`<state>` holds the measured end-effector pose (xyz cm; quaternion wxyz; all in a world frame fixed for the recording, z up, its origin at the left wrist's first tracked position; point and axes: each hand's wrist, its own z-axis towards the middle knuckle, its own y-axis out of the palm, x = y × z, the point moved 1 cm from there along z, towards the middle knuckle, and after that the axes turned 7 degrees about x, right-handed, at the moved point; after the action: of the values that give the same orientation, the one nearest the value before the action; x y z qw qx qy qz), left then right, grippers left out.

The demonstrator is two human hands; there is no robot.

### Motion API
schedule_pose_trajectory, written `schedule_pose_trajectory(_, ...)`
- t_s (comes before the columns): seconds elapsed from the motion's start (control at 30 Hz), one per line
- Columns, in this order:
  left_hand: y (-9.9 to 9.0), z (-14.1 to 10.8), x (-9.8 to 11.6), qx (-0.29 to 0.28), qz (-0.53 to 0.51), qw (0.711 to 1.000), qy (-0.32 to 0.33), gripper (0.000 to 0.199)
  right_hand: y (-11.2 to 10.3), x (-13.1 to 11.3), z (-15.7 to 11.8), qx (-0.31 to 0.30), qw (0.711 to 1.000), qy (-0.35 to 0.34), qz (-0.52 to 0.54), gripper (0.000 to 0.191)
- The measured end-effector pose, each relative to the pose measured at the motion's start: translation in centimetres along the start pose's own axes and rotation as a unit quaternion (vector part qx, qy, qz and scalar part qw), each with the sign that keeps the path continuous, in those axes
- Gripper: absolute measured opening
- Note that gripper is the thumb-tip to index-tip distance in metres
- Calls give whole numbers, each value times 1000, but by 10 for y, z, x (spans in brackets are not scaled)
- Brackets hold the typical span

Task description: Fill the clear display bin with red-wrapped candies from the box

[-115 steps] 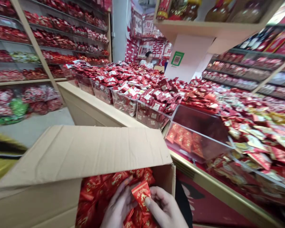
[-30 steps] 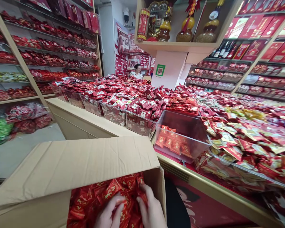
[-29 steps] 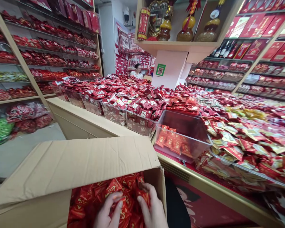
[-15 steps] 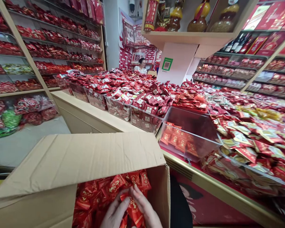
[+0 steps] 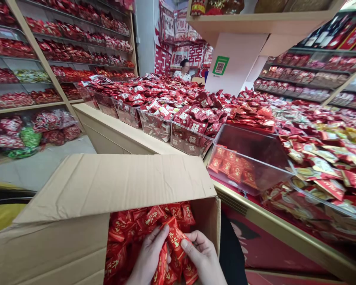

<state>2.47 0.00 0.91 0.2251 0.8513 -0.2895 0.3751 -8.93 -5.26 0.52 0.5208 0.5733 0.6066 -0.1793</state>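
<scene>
An open cardboard box [image 5: 115,186] stands in front of me, full of small red candy packets [image 5: 121,225] with gold lettering. Over the pile, one red candy packet [image 5: 175,240] is pinched between my two hands. My left hand [image 5: 150,253] grips its upper left end, thumb on top. Against the fingers of that hand lies another red packet [image 5: 161,266]; whether it is held too I cannot tell. My right hand [image 5: 203,255] has its thumb and fingers closed on the packet's right side.
Beyond the box, a clear plastic bin [image 5: 255,158] holds a low layer of red packets. Filled clear bins [image 5: 191,138] line the counter [image 5: 115,132]. More packets [image 5: 326,162] are heaped at right. A person [image 5: 183,71] is at the back.
My hands have drawn apart, the right one moving rightward, and the packet between them now shows more fully. The view has tilted down and shifted left.
</scene>
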Motion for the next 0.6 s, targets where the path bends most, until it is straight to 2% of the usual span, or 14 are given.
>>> schedule_pose_trajectory(0.1, 0, -1, 4, 3, -27, 1000, -4, 38, -2, 8, 2, -5, 1000, 11, 24, 24)
schedule_pose_trajectory(0.17, 0, 0, 4, -8, -31, 999, 9, 37, -4, 11, 2, -4, 1000, 11, 1, 26)
schedule_pose_trajectory(0.2, 0, 0, 3, -11, -25, 999, 18, 37, -5, 10, 1, -2, 999, -3, -32, 26)
schedule_pose_trajectory(0.27, 1, 1, 0, -8, -6, 999, 34, 37, -9, 6, 0, 12, 986, -87, -141, 23)
schedule_pose_trajectory(0.33, 3, 0, -5, -19, 15, 999, 36, 48, -12, 1, -2, 40, 937, -219, -271, 16)
schedule_pose_trajectory(0.4, 5, -1, -10, -54, 32, 998, 15, 60, -16, 1, -4, 38, 862, -333, -381, 9)
schedule_pose_trajectory(0.47, 6, -3, -14, -78, 42, 996, -16, 59, -18, 6, -6, -16, 798, -404, -447, 10)
schedule_pose_trajectory(0.5, 5, -4, -15, -80, 39, 996, -23, 56, -19, 10, -7, -50, 780, -428, -454, 14)
schedule_pose_trajectory(0.53, 4, -4, -14, -81, 32, 996, -25, 53, -20, 14, -8, -71, 777, -439, -445, 17)
schedule_pose_trajectory(0.57, 3, -5, -13, -86, 23, 996, -22, 52, -22, 17, -9, -74, 790, -436, -424, 18)
schedule_pose_trajectory(0.6, 2, -5, -12, -98, 17, 995, -17, 52, -23, 18, -9, -59, 818, -415, -395, 19)
